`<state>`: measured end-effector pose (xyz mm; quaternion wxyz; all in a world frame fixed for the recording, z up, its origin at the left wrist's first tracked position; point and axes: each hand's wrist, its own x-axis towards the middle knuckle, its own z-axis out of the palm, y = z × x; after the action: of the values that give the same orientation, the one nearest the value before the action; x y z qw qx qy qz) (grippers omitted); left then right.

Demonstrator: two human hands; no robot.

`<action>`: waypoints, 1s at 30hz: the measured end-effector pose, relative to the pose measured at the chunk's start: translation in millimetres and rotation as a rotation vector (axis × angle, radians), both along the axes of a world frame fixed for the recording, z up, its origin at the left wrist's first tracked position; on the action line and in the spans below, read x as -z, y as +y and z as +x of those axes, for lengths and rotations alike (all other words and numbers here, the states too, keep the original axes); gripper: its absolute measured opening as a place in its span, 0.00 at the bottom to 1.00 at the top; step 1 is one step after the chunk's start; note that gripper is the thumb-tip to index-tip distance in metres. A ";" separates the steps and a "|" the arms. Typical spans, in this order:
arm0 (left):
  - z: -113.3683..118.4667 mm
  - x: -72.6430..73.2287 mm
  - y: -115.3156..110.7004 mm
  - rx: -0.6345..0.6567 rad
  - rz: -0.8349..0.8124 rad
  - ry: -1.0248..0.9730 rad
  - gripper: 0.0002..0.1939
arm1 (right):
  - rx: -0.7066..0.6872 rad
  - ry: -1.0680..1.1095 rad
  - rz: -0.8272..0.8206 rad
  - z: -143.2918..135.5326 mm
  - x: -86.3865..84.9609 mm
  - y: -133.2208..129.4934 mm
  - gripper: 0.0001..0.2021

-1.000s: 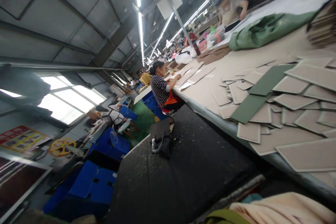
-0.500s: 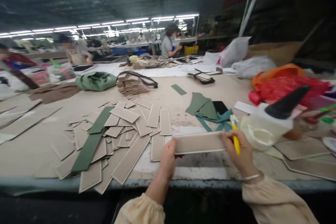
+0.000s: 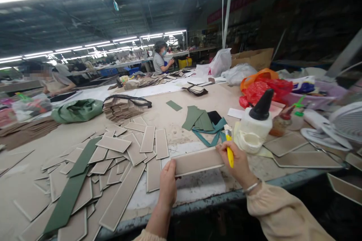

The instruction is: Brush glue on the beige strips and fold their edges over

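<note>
A long beige rectangular panel (image 3: pixel 199 161) with pale edges is held level above the table's near edge. My left hand (image 3: pixel 169 182) pinches its left end, thumb on top. At the other end, my right hand (image 3: pixel 236 160) grips the panel's corner and also holds a yellow-handled brush (image 3: pixel 230 157), bristles up. Just beyond my right hand stands a white plastic bottle (image 3: pixel 256 126) with a black cone top and an opening in its side. Left of my left hand lies a loose heap of similar beige panels (image 3: pixel 113 144), with green strips (image 3: pixel 69 199) across it.
Green pieces (image 3: pixel 198 118) and a teal strap (image 3: pixel 207 139) lie beyond the held panel. A stack of brown pieces (image 3: pixel 121 107) and a green bag (image 3: pixel 77 110) sit farther left. At right are red plastic bags (image 3: pixel 264 89) and a white fan (image 3: pixel 347 115). A co-worker (image 3: pixel 160 60) sits across.
The view has swung to the right and tilted up, so things appear farther left and the fan shows. Both hands still hold the panel, and the brush stays in my right hand.
</note>
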<state>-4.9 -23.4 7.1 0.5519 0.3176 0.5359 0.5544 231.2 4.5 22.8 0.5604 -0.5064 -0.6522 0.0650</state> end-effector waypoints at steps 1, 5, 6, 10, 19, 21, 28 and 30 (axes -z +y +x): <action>0.8 0.8 0.1 0.005 0.008 0.017 0.25 | 0.002 -0.007 0.016 1.2 0.0 -0.5 0.09; 2.6 3.9 2.6 -0.028 0.022 0.064 0.25 | -0.021 -0.057 0.041 6.1 3.6 -3.8 0.08; 2.5 4.7 3.6 -0.053 0.018 0.070 0.26 | -0.044 -0.078 0.042 6.8 4.7 -5.3 0.09; 1.5 7.7 5.9 -0.127 -0.001 0.046 0.26 | -0.140 -0.151 0.034 7.8 6.6 -12.9 0.10; 4.7 8.8 -0.1 -0.120 0.018 -0.022 0.25 | -0.184 -0.132 0.013 8.6 3.9 -20.5 0.08; -4.5 4.7 0.2 -0.169 0.017 -0.060 0.22 | -0.228 -0.076 -0.029 10.4 5.6 -20.8 0.05; -109.6 -38.8 9.3 -0.645 0.046 -0.044 0.06 | -0.296 -0.032 -0.020 27.7 7.0 -20.8 0.05; -140.2 -51.8 8.8 -0.694 0.041 0.009 0.08 | -0.293 -0.048 -0.007 32.1 5.8 -21.7 0.04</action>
<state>-145.1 -14.6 58.9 0.3217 0.1299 0.6031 0.7182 263.3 -17.2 17.0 0.5273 -0.4092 -0.7320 0.1364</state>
